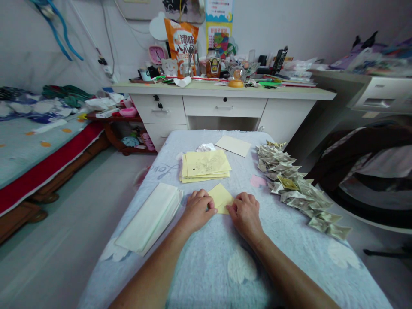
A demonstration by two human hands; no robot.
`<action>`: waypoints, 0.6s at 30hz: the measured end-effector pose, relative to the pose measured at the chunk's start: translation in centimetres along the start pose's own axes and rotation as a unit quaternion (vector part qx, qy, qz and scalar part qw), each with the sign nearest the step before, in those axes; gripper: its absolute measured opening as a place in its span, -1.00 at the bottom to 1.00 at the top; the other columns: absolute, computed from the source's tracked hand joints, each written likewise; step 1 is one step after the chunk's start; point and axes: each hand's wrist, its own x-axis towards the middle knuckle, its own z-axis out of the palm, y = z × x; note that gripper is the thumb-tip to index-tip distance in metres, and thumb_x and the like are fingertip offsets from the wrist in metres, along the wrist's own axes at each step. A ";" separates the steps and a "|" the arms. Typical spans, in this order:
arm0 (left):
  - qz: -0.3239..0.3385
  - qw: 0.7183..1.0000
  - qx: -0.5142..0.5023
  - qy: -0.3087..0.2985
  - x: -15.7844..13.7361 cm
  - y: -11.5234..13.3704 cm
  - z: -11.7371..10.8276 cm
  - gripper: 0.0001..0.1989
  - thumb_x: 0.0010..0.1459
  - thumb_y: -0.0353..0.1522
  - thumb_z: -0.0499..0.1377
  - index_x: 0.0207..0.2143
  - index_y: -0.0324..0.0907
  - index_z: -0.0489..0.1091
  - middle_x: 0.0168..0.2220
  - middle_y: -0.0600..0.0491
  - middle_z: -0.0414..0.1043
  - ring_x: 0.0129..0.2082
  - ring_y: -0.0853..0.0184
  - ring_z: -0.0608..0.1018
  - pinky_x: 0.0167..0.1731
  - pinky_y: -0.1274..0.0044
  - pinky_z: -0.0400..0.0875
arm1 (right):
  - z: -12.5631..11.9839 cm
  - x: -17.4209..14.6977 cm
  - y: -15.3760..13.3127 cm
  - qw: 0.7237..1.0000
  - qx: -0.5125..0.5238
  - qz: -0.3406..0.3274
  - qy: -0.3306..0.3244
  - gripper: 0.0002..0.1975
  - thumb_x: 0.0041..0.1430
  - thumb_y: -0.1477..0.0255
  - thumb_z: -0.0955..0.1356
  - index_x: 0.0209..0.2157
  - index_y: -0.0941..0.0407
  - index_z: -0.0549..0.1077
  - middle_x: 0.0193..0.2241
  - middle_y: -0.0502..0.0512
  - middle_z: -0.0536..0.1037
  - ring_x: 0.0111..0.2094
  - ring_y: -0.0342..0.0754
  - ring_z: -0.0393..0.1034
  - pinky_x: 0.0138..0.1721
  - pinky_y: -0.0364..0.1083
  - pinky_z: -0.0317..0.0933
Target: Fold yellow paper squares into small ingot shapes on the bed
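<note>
Both forearms lead to the left hand (pixel 198 210) and right hand (pixel 245 213) pressing flat, fingers curled, on a half-folded yellow sheet (pixel 221 197), with many folded pieces (pixel 298 189) finished and a yellow stack (pixel 205 166) seemingly left.

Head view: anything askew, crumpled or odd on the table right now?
Mostly tidy. A crumpled white scrap lies behind the yellow paper stack, whose sheets are slightly fanned. The folded pieces trail loosely along the table's right edge. Both hands, left hand and right hand, press a small yellow sheet flat.
</note>
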 end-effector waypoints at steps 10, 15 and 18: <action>-0.003 1.000 0.002 -0.004 0.0 0.3 -0.1 -0.92 0.01 -0.33 0.23 -0.48 -0.12 0.39 -0.29 0.08 0.32 -0.20 0.27 0.34 -0.14 0.43 0.18 | -0.2 -0.2 -0.6 0.998 -0.013 -0.059 0.012 -0.94 0.16 0.44 0.31 -0.30 0.08 0.39 -0.24 0.10 0.36 -0.17 0.04 0.15 -0.10 0.00 0.01; -0.003 1.000 -0.004 0.001 0.0 0.2 0.0 -0.95 0.01 -0.35 0.21 -0.48 -0.13 0.39 -0.28 0.08 0.33 -0.18 0.27 0.35 -0.15 0.44 0.18 | -0.1 -0.3 -0.8 0.999 -0.012 -0.046 0.024 -0.72 0.13 0.21 0.32 -0.24 0.13 0.34 -0.27 0.14 0.34 -0.20 0.06 0.16 -0.13 0.02 0.03; -0.001 1.000 -0.001 0.005 0.0 0.1 0.1 -0.96 0.02 -0.38 0.18 -0.48 -0.12 0.40 -0.28 0.07 0.33 -0.19 0.27 0.35 -0.16 0.45 0.18 | 0.0 -0.2 -0.9 0.998 -0.026 -0.041 0.033 -0.58 0.13 0.07 0.27 -0.21 0.15 0.32 -0.26 0.17 0.34 -0.20 0.09 0.17 -0.11 0.05 0.03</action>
